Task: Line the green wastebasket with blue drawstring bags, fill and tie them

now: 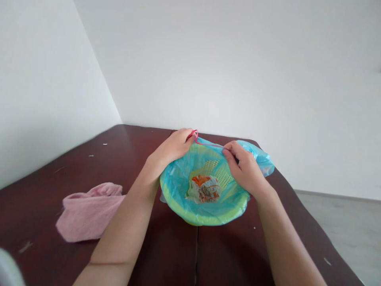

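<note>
A green plastic wastebasket (pixel 190 216) with mesh sides stands on the dark red table, lined with a translucent blue garbage bag (pixel 178 178). Crumpled white and orange wrappers (pixel 206 188) lie inside it. At the far rim, my left hand (pixel 179 143) is closed on a red drawstring (pixel 208 144), a loop of which shows by the fingers. My right hand (pixel 241 163) pinches the same string at the bag's edge, farther right. Between the two hands the string runs nearly straight. Loose blue plastic bulges out beyond my right hand.
A folded pink cloth (pixel 89 214) lies on the table (pixel 125 159) to the left, partly behind my left forearm. Small white scraps are scattered about. White walls rise behind and at left; pale floor (pixel 336 222) shows at right. A whitish object cuts into the lower left corner.
</note>
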{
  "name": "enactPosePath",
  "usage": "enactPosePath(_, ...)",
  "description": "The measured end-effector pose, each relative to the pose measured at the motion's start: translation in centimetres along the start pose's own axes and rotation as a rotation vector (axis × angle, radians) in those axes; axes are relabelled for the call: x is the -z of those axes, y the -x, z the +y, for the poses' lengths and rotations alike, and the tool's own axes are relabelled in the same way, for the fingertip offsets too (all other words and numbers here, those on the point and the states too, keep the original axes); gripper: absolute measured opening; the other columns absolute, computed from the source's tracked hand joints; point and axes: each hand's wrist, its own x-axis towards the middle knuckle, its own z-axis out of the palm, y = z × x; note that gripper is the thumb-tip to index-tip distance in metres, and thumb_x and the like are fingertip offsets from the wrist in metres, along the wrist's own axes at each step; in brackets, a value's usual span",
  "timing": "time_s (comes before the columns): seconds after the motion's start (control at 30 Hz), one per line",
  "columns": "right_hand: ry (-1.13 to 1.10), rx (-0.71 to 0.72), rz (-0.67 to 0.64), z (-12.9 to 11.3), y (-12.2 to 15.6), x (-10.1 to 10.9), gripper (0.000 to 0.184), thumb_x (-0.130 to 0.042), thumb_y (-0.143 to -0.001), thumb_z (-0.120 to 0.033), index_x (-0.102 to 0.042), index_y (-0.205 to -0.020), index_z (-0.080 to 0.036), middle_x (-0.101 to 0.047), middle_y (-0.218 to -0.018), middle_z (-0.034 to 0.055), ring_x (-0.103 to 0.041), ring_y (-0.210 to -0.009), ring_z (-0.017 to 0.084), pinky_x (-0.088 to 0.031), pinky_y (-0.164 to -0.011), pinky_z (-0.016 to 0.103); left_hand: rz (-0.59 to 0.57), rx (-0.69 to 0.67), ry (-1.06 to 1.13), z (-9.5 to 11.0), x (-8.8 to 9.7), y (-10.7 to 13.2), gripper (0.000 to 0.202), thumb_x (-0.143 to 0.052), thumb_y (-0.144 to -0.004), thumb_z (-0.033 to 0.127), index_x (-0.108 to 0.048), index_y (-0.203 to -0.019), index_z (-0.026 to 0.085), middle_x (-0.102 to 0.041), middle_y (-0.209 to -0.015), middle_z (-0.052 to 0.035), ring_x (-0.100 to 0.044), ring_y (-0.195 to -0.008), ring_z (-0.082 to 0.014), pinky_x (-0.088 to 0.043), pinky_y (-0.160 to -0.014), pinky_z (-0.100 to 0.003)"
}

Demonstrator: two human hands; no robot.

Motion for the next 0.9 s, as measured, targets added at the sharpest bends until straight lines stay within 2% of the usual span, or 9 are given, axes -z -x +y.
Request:
enactPosePath(0.13,0.014,-0.01,0.21,-0.5,0.0,0.2,0.021,-0.054,-0.122,-0.043,-0.067,-0.114,-0.028,-0.077,-0.098,0.0049,-0.071,-0.087,0.024,-0.055,-0.081,0.038,0.083,0.06,0.015,0.9,0.7,-0.1,0.043,-0.05,-0.121,0.058,-0.058,-0.094,0.026,-0.071,-0.093,-0.0046,-0.065,-0.086,-0.0265,-0.047,-0.082,-0.04)
enactPosePath(0.27,0.038,-0.053,0.269,-0.8,0.3,1.2,0.021,-0.058,-0.121,-0.044,-0.071,-0.117,-0.029,-0.079,-0.098,0.0052,-0.073,-0.085,0.024,-0.057,-0.08,0.04,0.088,0.072,0.028,1.7,3.1,1.2,0.042,-0.068,-0.113,0.064,-0.067,-0.099,0.025,-0.072,-0.092,-0.0016,-0.064,-0.085,-0.0242,-0.045,-0.077,-0.037)
enactPosePath(0.37,0.051,-0.114,0.308,-0.4,0.5,2.0,0.018,-0.063,-0.116,-0.041,-0.076,-0.119,-0.028,-0.079,-0.1,0.0056,-0.069,-0.078,0.022,-0.054,-0.072,0.038,0.059,0.065,0.095,2.1,4.9,2.5,0.031,-0.081,-0.102,0.054,-0.076,-0.113,0.026,-0.078,-0.1,-0.002,-0.069,-0.089,-0.0246,-0.05,-0.078,-0.036)
enactPosePath(0.47,0.013,-0.149,0.393,-0.4,0.6,2.7,0.016,-0.067,-0.112,-0.037,-0.079,-0.114,-0.027,-0.079,-0.106,0.0085,-0.068,-0.078,0.022,-0.052,-0.064,0.035,0.146,0.11,0.121,2.5,6.2,3.5,0.031,-0.084,-0.094,0.041,-0.077,-0.12,0.026,-0.075,-0.096,-0.0021,-0.069,-0.082,-0.0229,-0.05,-0.072,-0.035)
enactPosePath(0.53,-0.039,-0.157,0.482,-0.8,0.5,3.1,0.015,-0.068,-0.111,-0.036,-0.079,-0.115,-0.027,-0.078,-0.109,0.0096,-0.068,-0.08,0.021,-0.05,-0.06,0.033,0.181,0.117,0.147,3.1,6.8,3.9,0.033,-0.085,-0.091,0.038,-0.077,-0.12,0.026,-0.073,-0.097,-0.002,-0.069,-0.08,-0.0217,-0.05,-0.069,-0.032)
enactPosePath(0.6,-0.092,-0.137,0.601,-1.5,0.4,3.4,0.015,-0.07,-0.108,-0.034,-0.077,-0.119,-0.026,-0.074,-0.109,0.0085,-0.067,-0.081,0.02,-0.049,-0.059,0.031,0.127,0.09,0.225,4.0,7.4,4.3,0.032,-0.087,-0.093,0.041,-0.076,-0.119,0.025,-0.073,-0.099,-0.0026,-0.07,-0.082,-0.0214,-0.053,-0.069,-0.03)
enactPosePath(0.67,-0.143,-0.108,0.713,-1.9,0.3,3.7,0.017,-0.074,-0.106,-0.032,-0.075,-0.121,-0.025,-0.071,-0.107,0.0061,-0.066,-0.082,0.018,-0.05,-0.062,0.03,0.009,0.042,0.333,5.0,7.9,4.6,0.032,-0.089,-0.097,0.046,-0.076,-0.116,0.024,-0.075,-0.101,-0.004,-0.072,-0.085,-0.0211,-0.055,-0.069,-0.029)
enactPosePath(0.77,-0.227,-0.109,0.814,-1.9,0.2,3.8,0.012,-0.077,-0.106,-0.032,-0.075,-0.116,-0.024,-0.069,-0.105,0.0046,-0.065,-0.084,0.017,-0.052,-0.069,0.031,-0.128,-0.033,0.471,6.3,8.4,5.0,0.039,-0.093,-0.1,0.055,-0.075,-0.108,0.021,-0.075,-0.094,-0.004,-0.069,-0.078,-0.0177,-0.054,-0.066,-0.026)
enactPosePath(0.9,-0.394,-0.169,0.834,-1.9,0.4,3.5,0.018,-0.082,-0.109,-0.043,-0.074,-0.112,-0.027,-0.068,-0.095,0.0022,-0.059,-0.074,0.017,-0.044,-0.063,0.03,-0.129,-0.05,0.588,6.7,8.1,5.1,0.046,-0.096,-0.099,0.061,-0.073,-0.101,0.021,-0.068,-0.079,0.0002,-0.059,-0.065,-0.0132,-0.048,-0.058,-0.023)
